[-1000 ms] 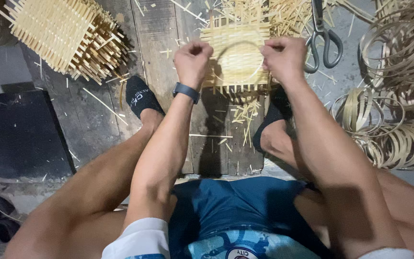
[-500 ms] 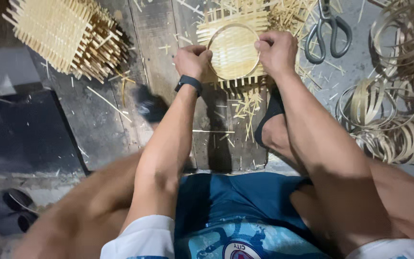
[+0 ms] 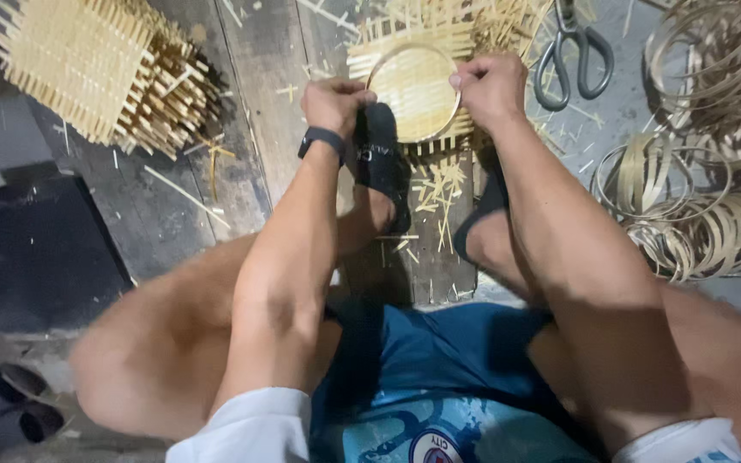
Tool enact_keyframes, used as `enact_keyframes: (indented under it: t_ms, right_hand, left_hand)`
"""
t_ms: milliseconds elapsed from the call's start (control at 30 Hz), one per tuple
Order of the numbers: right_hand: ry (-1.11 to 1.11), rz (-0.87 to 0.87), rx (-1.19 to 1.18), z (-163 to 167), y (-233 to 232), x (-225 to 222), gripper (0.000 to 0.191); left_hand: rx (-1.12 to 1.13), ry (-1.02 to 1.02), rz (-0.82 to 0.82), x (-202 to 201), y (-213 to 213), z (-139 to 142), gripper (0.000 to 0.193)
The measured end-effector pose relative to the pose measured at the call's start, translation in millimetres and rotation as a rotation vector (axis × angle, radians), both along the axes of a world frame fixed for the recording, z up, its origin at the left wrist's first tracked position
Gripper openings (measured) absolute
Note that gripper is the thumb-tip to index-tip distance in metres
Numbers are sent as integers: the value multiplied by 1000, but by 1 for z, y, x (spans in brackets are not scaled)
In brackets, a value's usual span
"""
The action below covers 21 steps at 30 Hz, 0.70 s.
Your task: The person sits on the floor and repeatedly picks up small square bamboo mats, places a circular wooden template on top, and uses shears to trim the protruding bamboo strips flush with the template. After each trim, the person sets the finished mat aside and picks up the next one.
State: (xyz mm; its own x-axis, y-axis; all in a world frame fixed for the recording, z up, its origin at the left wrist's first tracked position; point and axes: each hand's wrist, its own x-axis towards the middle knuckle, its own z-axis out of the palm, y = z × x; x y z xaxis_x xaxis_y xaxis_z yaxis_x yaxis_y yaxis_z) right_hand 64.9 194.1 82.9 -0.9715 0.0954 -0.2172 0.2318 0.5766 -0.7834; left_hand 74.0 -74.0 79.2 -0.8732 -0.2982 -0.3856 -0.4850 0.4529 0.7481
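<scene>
Closest in, a black-socked foot props against the near edge of the woven bamboo mat on the plank floor. Left hand is clenched on the thin bamboo hoop lying on the mat, right hand pinching its other side. Looks light, springy and splintery, so I'd grip the rim on opposite sides. Scissors lie just right of the mat.

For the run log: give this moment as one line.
left hand: grips hoop | right hand: grips hoop | hoop: on woven mat | left foot: on mat edge | scissors: right, untouched
</scene>
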Motion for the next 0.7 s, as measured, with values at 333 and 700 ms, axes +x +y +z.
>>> enact_keyframes:
  t_ms: [333, 700]
  right_hand:
    - [-70, 48, -63, -9, 10, -12, 13]
    - [-696, -341, -424, 7, -59, 84, 15]
  left_hand:
    - [61, -21, 4, -5, 2, 3, 16]
    - [-182, 613, -518, -47, 51, 9, 20]
